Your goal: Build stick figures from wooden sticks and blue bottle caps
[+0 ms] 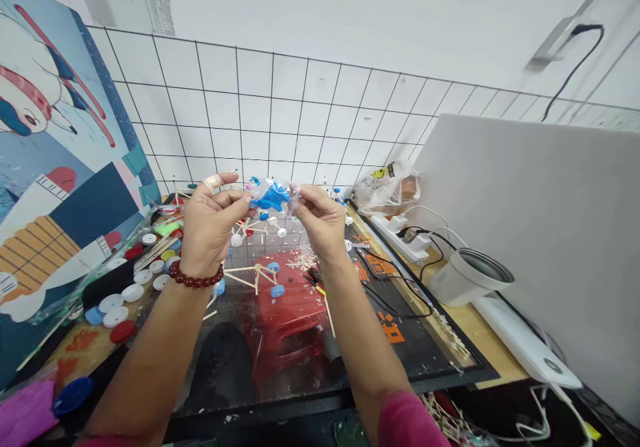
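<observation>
A small clear plastic bag with soft-looking blue stuff in it (271, 197) is stretched between both hands above the glass-topped table. My left hand (210, 217) pinches its left end between thumb and fingers; a beaded bracelet circles that wrist. On the other end, my right hand (321, 220) grips the plastic with thumb and forefinger. Below the hands lies a small stick frame with blue bottle-cap wheels (257, 273). Behind it, partly hidden by the hands, are more stick frames with white caps (245, 230).
Loose bottle caps (133, 292) and sticks cover the left side. Pliers (315, 277) lie near wood scraps (303, 261). At right stand a power strip (400, 237), cables and a white cup-shaped container (470, 275). A wire grid (255, 110) rises behind; a printed board (75, 167) stands left.
</observation>
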Demonstrator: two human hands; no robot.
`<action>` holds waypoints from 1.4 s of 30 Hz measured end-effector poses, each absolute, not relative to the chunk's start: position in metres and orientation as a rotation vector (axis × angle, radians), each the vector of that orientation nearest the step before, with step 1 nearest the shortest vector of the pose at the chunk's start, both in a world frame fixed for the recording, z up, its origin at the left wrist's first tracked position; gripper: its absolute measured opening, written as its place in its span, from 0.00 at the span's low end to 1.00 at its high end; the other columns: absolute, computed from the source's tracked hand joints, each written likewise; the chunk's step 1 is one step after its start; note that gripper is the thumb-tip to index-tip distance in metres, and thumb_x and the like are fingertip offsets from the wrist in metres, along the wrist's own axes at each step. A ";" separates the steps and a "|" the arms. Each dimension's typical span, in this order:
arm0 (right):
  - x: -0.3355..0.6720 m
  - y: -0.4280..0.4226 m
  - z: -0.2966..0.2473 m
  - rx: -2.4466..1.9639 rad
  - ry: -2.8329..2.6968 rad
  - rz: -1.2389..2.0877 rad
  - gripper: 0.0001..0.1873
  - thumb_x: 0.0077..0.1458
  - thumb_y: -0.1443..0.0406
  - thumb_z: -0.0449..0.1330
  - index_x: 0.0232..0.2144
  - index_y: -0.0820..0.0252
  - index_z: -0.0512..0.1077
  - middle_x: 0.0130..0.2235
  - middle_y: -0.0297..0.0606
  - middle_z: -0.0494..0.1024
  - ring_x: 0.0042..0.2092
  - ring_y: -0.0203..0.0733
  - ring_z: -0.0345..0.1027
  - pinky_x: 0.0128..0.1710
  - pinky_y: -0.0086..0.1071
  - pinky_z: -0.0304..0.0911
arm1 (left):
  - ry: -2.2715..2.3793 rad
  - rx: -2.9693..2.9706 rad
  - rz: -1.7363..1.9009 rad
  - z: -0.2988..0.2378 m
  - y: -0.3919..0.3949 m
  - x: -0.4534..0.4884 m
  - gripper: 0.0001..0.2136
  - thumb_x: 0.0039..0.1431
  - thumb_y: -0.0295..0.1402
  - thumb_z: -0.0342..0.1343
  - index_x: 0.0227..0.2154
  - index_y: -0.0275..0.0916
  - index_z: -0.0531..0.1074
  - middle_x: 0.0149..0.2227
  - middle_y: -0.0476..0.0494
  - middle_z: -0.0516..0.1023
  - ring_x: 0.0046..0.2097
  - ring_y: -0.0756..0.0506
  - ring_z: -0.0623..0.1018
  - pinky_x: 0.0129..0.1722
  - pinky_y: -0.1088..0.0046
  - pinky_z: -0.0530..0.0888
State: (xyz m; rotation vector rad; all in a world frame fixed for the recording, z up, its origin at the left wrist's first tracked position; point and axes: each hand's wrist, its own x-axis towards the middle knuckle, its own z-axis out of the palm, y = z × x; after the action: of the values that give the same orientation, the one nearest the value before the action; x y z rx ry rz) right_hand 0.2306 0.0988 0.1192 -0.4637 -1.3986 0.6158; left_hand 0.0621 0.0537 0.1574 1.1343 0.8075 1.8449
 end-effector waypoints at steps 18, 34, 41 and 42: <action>0.235 0.101 0.119 -0.373 -1.468 0.600 0.13 0.54 0.69 0.66 0.37 0.42 0.81 0.41 0.29 0.82 0.44 0.39 0.75 0.45 0.41 0.76 | 0.781 1.134 1.555 0.159 0.050 0.059 0.19 0.39 0.26 0.72 0.38 0.34 0.76 0.25 0.49 0.80 0.22 0.51 0.77 0.24 0.75 0.79; 0.241 0.109 0.117 -0.339 -1.384 0.725 0.10 0.50 0.64 0.69 0.36 0.43 0.82 0.42 0.30 0.83 0.42 0.39 0.76 0.38 0.37 0.75 | 0.854 1.202 1.618 0.171 0.042 0.049 0.29 0.43 0.21 0.65 0.51 0.33 0.67 0.27 0.45 0.83 0.32 0.45 0.83 0.34 0.69 0.82; 0.242 0.105 0.120 -0.315 -1.415 0.646 0.12 0.52 0.67 0.67 0.37 0.41 0.81 0.40 0.28 0.82 0.42 0.37 0.76 0.41 0.37 0.75 | 0.884 1.272 1.468 0.168 0.039 0.050 0.31 0.41 0.26 0.71 0.51 0.33 0.69 0.29 0.44 0.83 0.31 0.45 0.83 0.34 0.69 0.82; 0.241 0.104 0.120 -0.318 -1.429 0.631 0.12 0.52 0.67 0.67 0.37 0.42 0.82 0.40 0.29 0.82 0.42 0.37 0.76 0.42 0.37 0.75 | 0.892 1.284 1.487 0.167 0.039 0.052 0.29 0.41 0.26 0.71 0.49 0.33 0.70 0.28 0.45 0.83 0.30 0.46 0.83 0.33 0.71 0.81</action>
State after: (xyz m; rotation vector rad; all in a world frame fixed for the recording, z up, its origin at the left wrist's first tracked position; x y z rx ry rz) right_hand 0.2412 0.1042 0.1201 -0.3183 -1.4286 0.6314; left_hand 0.0520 0.0395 0.1673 1.2839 0.8917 1.4875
